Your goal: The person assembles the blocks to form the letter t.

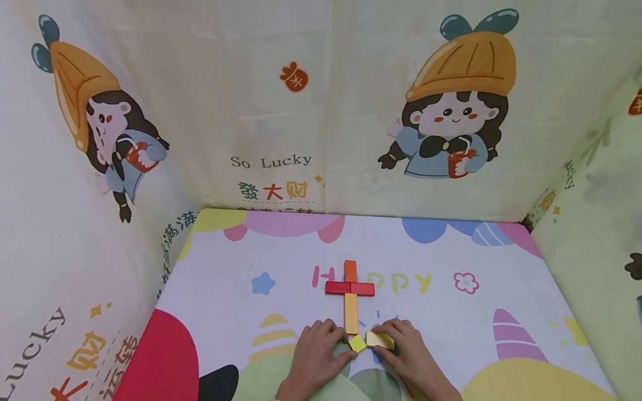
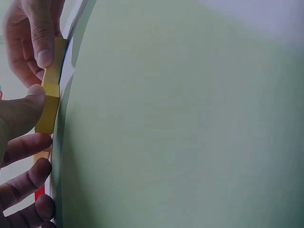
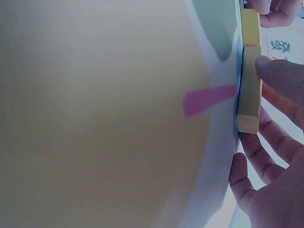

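Between thumb and index finger, my left hand [image 1: 317,356] pinches a small bright yellow block [image 1: 357,343], turned at an angle on the tabletop. My right hand [image 1: 412,356] holds a longer cream block [image 1: 380,340] just right of it, its thumb [image 3: 278,73] on the near side and fingers behind. The two blocks meet end to end in the right wrist view. Beyond the hands, a light orange block [image 1: 350,313] points away from me. It leads to two red blocks laid end to end crosswise, the left one [image 1: 338,287] and the right one [image 1: 363,289]. An orange block [image 1: 350,271] extends beyond them.
A printed mat [image 1: 304,256] with cartoon shapes and letters covers the table. Patterned cloth [image 1: 358,102] hangs behind the table's far edge, with more cloth along the left and right sides.
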{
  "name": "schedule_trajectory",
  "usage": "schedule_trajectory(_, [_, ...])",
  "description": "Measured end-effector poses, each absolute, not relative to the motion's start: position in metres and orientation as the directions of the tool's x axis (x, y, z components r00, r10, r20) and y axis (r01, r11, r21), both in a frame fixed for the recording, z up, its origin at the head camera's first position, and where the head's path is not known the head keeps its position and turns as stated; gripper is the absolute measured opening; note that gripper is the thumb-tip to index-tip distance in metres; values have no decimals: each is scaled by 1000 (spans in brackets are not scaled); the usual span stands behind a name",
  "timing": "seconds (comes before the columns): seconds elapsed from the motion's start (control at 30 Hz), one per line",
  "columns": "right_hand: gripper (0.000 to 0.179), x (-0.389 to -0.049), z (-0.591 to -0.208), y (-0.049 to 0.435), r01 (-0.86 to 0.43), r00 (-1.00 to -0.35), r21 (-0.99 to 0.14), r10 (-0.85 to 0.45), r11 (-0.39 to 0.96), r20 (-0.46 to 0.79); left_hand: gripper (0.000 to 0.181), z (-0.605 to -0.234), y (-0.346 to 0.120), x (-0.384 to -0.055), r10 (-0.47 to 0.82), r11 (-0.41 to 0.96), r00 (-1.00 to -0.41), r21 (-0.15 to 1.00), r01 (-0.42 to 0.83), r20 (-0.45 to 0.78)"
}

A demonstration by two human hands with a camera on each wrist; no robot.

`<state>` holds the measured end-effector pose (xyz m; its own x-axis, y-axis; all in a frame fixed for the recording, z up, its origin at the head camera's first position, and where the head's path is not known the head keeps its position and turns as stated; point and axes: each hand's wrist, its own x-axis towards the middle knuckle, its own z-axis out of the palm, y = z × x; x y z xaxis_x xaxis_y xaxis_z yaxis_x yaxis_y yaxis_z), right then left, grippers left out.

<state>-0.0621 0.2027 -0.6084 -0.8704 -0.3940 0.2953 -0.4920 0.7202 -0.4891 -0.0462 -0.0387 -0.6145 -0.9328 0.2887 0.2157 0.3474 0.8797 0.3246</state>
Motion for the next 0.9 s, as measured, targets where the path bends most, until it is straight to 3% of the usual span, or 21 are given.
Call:
schedule_trajectory(0.27, [35,-63,-608,203,-450,-893,-509,-379,734,242,33,-614,-37,-47,299,877,-927,319,360,225])
schedule_trajectory(0.9, [35,-64,-607,205,-474,-880,-514,-395,715,262,35,-612,-36,-45,289,881,-928,313,354,234])
